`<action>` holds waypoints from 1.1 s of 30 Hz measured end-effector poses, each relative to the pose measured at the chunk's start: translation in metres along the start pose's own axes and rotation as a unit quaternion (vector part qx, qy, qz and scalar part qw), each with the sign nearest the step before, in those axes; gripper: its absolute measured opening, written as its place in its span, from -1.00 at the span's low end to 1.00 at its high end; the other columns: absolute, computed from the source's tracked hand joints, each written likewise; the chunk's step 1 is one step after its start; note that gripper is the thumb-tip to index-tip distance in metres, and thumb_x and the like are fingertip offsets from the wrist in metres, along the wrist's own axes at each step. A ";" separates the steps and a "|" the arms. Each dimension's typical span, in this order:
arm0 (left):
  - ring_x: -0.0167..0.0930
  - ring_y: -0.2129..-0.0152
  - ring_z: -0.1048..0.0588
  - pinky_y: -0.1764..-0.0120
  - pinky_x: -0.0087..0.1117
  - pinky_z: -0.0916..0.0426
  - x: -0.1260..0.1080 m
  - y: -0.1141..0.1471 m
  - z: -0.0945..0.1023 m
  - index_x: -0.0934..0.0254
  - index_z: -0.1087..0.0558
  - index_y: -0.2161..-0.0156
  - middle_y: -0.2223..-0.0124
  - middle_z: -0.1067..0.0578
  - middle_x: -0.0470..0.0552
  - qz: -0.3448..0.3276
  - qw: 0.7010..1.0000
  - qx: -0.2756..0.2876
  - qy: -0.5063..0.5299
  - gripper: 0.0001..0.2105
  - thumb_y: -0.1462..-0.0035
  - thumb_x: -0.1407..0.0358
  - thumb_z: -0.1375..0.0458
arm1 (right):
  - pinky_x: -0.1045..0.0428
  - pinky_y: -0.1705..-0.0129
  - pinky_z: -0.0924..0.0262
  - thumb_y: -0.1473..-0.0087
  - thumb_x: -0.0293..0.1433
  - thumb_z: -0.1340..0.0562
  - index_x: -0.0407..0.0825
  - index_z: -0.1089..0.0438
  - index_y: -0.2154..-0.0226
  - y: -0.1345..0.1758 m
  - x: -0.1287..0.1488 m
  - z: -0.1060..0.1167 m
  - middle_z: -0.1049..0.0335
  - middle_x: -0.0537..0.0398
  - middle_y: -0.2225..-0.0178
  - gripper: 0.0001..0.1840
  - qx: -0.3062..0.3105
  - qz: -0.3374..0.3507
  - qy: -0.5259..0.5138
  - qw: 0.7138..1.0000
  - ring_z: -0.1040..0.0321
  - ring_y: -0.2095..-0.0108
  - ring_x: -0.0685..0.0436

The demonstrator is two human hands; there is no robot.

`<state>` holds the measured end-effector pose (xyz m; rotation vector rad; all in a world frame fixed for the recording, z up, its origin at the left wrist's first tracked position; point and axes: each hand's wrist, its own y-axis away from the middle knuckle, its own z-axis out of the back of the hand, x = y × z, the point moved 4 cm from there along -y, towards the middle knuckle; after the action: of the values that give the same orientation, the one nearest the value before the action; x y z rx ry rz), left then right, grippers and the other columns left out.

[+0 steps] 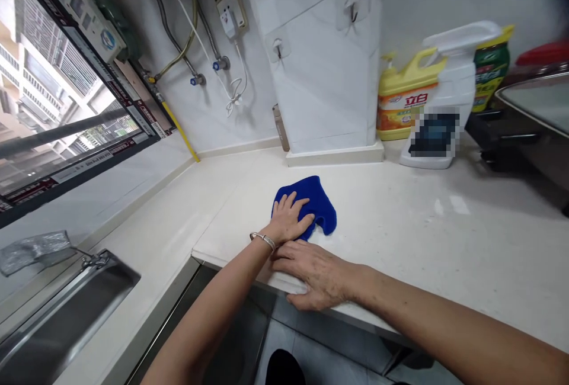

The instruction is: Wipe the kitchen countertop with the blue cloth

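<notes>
A blue cloth point(317, 195) lies partly bunched on the white countertop point(400, 243). My left hand point(290, 217), with a silver bracelet point(267, 240) on its wrist, rests palm down on the cloth, fingers spread and thumb out to the right. Just below it, at the counter's front edge, my right hand point(315, 272) lies with its fingers stretched leftward close to the left wrist. Its thumb sits apart, near the edge. Nothing shows in the right hand; its palm is hidden.
At the back right stand a white spray bottle point(444, 95), a yellow detergent jug point(400, 100) and a green-and-yellow container point(491, 71). A dark appliance with a glass lid point(537, 100) is at far right. A steel sink point(102, 296) is at left; a wall column point(324, 89) juts out behind.
</notes>
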<state>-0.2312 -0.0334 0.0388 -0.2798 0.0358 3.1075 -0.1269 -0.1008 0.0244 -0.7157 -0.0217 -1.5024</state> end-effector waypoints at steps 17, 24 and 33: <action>-0.16 -0.43 0.18 -0.41 0.01 0.26 -0.004 0.022 0.000 0.05 -0.22 -0.32 -0.50 0.05 0.04 -0.009 0.998 -0.002 0.069 -0.44 -0.30 -0.08 0.02 | -0.11 0.05 -0.33 -0.16 -0.34 -0.21 -0.15 -0.49 0.13 0.001 0.012 0.002 -0.52 -0.10 0.19 -0.72 0.001 0.046 0.059 0.997 -0.44 0.15 -0.22; -0.14 -0.43 0.19 -0.41 0.03 0.26 -0.007 0.023 0.000 0.03 -0.21 -0.33 -0.50 0.05 0.05 -0.011 0.998 0.002 0.057 -0.37 -0.23 -0.11 -0.10 | -0.05 0.17 -0.32 -0.18 -0.45 -0.11 -0.13 -0.50 0.32 -0.003 0.013 -0.001 -0.53 -0.03 0.33 -0.75 -0.019 0.065 0.134 0.989 -0.44 0.29 -0.15; -0.08 -0.43 0.16 -0.39 0.12 0.25 -0.020 0.003 0.000 -0.01 -0.22 -0.32 -0.50 0.06 0.04 -0.018 0.998 0.000 0.055 -0.25 -0.09 -0.27 -0.12 | -0.04 0.23 -0.29 -0.09 -0.48 -0.12 -0.06 -0.46 0.42 -0.005 0.010 0.001 -0.51 0.01 0.41 -0.80 -0.035 0.077 0.165 0.983 -0.40 0.36 -0.12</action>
<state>-0.2113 -0.0369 0.0429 -0.4450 0.0315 3.0526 -0.1298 -0.1091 0.0312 -0.5045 0.3313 -1.4616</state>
